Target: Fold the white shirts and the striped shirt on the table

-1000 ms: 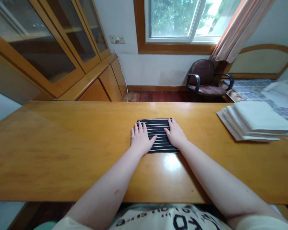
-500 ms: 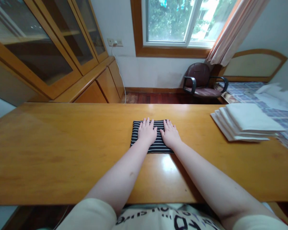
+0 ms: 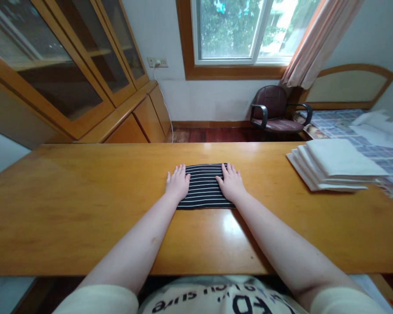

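Observation:
A black cloth with thin white stripes [image 3: 203, 186], folded into a flat rectangle, lies on the wooden table in front of me. My left hand [image 3: 177, 183] rests palm down over its left edge, fingers stretched out and partly beyond the cloth. Flat on the right edge is my right hand [image 3: 231, 182], its fingers spread and pointing away from me. Neither hand grasps anything. The cloth's left and right borders are partly hidden under the hands.
On the right of the wooden table [image 3: 85, 209] sits a stack of white folded sheets or packets [image 3: 343, 159]. Beyond the far edge stand a dark red armchair [image 3: 275, 109] and a bed with a checked cover [image 3: 334, 120]. A glass-door cabinet [image 3: 81, 83] is at the left.
My left hand has slid left across the striped cloth to its left edge, uncovering the middle. My right hand has stayed nearly in place.

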`<move>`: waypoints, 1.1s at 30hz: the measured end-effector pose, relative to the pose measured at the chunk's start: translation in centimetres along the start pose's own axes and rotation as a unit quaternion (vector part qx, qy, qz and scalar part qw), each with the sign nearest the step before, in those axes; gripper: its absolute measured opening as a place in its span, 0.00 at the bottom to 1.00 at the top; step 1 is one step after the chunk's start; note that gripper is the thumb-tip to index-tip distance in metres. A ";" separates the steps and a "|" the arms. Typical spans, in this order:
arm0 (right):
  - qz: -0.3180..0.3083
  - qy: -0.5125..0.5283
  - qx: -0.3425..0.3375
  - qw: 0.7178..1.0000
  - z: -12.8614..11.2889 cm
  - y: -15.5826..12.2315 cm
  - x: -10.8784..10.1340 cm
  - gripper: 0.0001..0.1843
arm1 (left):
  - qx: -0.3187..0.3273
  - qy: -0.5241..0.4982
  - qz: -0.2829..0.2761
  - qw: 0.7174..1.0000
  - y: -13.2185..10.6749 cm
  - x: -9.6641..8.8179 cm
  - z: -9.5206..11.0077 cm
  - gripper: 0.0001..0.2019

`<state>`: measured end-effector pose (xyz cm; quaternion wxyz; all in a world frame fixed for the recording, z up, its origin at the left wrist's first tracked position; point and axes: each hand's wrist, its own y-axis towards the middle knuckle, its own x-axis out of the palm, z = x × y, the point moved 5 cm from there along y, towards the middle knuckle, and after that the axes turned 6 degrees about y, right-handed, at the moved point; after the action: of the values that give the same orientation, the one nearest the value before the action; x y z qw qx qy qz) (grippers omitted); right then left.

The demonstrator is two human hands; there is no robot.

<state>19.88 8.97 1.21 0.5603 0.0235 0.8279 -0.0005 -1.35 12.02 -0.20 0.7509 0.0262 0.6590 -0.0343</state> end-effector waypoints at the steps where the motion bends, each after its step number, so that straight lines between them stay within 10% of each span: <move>1: 0.019 -0.011 -0.010 1.000 -0.7 -0.3 -0.5 0.37 | 0.000 0.001 0.001 1.000 0.0 0.1 0.0 0.29; 9: -0.036 -0.023 -0.227 0.973 -6.6 -3.3 1.1 0.37 | 0.006 -0.003 0.017 1.000 -0.1 0.0 0.1 0.28; 18: -0.058 0.016 -0.065 0.996 0.2 -3.2 0.8 0.47 | 0.018 -0.053 0.025 0.998 -0.4 -0.1 -0.1 0.28; 26: -0.046 0.137 -0.048 0.988 0.7 -3.6 0.3 0.43 | -0.083 -0.158 0.030 0.983 -1.5 -1.8 -1.3 0.30; 33: 0.031 0.418 0.054 0.906 3.5 -2.4 -0.1 0.38 | -0.105 -0.190 0.023 0.976 -2.7 -1.8 -1.1 0.28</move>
<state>23.09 6.47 -0.05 0.1608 0.0774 0.9838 -0.0177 -2.93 9.49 1.49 0.8618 -0.0447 0.5030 0.0486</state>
